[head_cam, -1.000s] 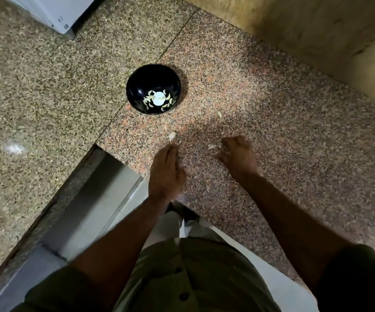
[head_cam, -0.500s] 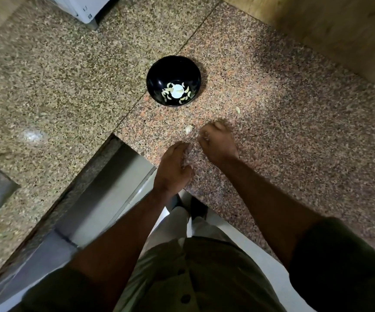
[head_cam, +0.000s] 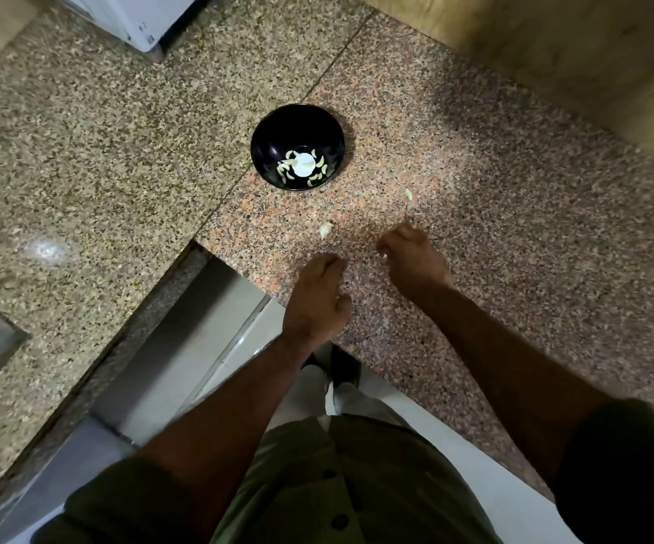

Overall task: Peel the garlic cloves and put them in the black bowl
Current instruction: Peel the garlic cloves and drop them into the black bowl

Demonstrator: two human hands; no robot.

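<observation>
Holding pale cloves (head_cam: 305,167), black bowl (head_cam: 274,131).

No text, brand or number can be read anywhere; the white appliance (head_cam: 137,17) at the top edge carries a few small dark marks near its corner, too tiny and blurred to make out

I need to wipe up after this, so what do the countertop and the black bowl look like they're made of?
Countertop: polished granite by its look, speckled pink-brown grain with a glossy glare patch. Black bowl: smooth glossy black, possibly plastic or glazed ceramic; the picture cannot settle which.
</observation>
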